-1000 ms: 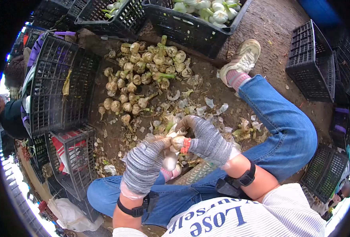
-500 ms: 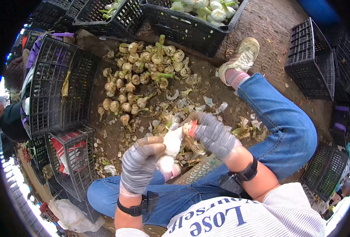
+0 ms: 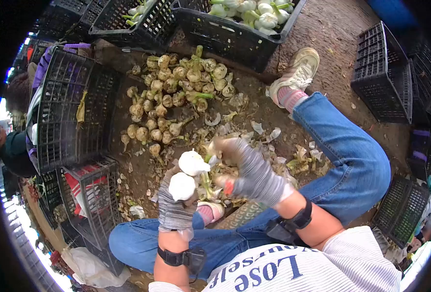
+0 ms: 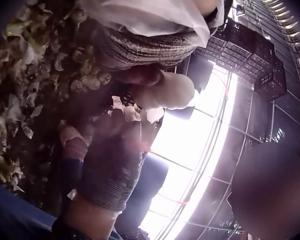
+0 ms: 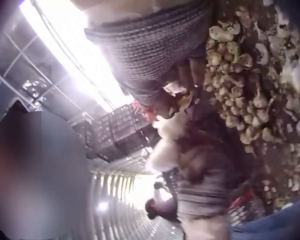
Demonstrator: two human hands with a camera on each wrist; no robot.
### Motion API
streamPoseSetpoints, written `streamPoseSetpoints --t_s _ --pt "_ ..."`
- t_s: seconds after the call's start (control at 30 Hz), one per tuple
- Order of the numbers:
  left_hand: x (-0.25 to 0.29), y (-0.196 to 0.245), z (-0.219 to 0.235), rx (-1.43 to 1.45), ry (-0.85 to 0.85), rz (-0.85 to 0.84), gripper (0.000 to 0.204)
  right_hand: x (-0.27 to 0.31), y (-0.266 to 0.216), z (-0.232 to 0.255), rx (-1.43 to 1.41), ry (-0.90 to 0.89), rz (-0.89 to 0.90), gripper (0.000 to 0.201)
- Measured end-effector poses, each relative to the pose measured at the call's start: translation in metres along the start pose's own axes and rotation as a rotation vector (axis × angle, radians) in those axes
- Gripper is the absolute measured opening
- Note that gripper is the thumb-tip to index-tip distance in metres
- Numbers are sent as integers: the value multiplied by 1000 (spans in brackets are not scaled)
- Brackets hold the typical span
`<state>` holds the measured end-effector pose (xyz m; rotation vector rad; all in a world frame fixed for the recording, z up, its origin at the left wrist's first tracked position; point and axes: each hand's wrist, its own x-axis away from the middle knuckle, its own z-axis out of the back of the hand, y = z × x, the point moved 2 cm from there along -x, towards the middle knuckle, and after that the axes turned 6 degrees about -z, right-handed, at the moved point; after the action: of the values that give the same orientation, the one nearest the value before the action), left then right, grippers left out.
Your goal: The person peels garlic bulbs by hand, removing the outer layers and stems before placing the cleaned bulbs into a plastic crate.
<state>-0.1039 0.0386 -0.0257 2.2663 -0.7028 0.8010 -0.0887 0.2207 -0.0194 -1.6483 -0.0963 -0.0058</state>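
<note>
Two peeled white garlic bulbs lie side by side in the gloved left hand, which holds them from below. A green stem hangs beside them. To their right, the gloved right hand has its blurred fingers and orange-taped thumb spread apart, not touching the bulbs in the head view. Bits of peel show at its fingers in both wrist views; whether they are gripped is unclear. In the left wrist view, one bulb sticks out beyond the left hand.
Unpeeled garlic is heaped on the ground, with loose peels around it. A black crate of white garlic stands behind. Other crates stand at left and right. The person's jean-clad legs frame the work area.
The left hand has turned so the two bulbs face up, more plainly exposed. The right hand has come off the garlic, and its fingers have parted.
</note>
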Motion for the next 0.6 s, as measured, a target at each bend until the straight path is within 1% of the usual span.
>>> streamPoseSetpoints --t_s 0.03,0.07,0.1,0.13,0.17,0.23,0.27,0.3,0.33,0.37,0.4,0.43,0.47,0.5,0.57,0.6 --pt "3 -1 -1 -94 -79 -95 28 1 4 0 -2 2 2 35" --pt "4 -3 3 -143 86 -39 27 1 8 0 130 -52 51 33" --pt "0 -9 -3 -233 86 -102 26 1 12 0 263 -105 102 31" --pt "-1 -7 0 -428 72 -205 26 6 20 -4 -222 -66 -217 24" --pt "-1 -4 3 -625 59 -309 27 4 23 -3 -306 86 -268 20" --pt "-9 24 -26 -490 72 -254 26 -2 29 12 -521 237 -425 19" --pt "-26 49 -42 -541 127 -135 23 -4 28 16 -523 242 -418 19" --pt "-32 66 -62 -657 140 -342 24 -5 26 19 -485 224 -422 22" --pt "-43 91 -86 -794 34 -459 25 -5 26 20 -448 203 -429 24" --pt "-51 113 -113 -745 -4 -649 27 -6 28 19 -448 204 -431 24" --pt "-54 132 -138 -633 90 -760 27 -5 33 15 -432 142 -497 26" --pt "-94 186 -119 -369 -136 -826 24 -4 38 12 -416 81 -562 28" --pt "-96 194 -138 -358 -446 -789 20 -4 43 13 -496 65 -600 30" --pt "-113 215 -142 -328 -317 -742 23 -6 44 14 -497 69 -598 30" --pt "-147 203 -143 -608 33 -831 32 -10 48 15 -390 53 -604 32" --pt "-179 196 -120 -820 80 -652 40 -12 52 18 -218 46 -586 36"
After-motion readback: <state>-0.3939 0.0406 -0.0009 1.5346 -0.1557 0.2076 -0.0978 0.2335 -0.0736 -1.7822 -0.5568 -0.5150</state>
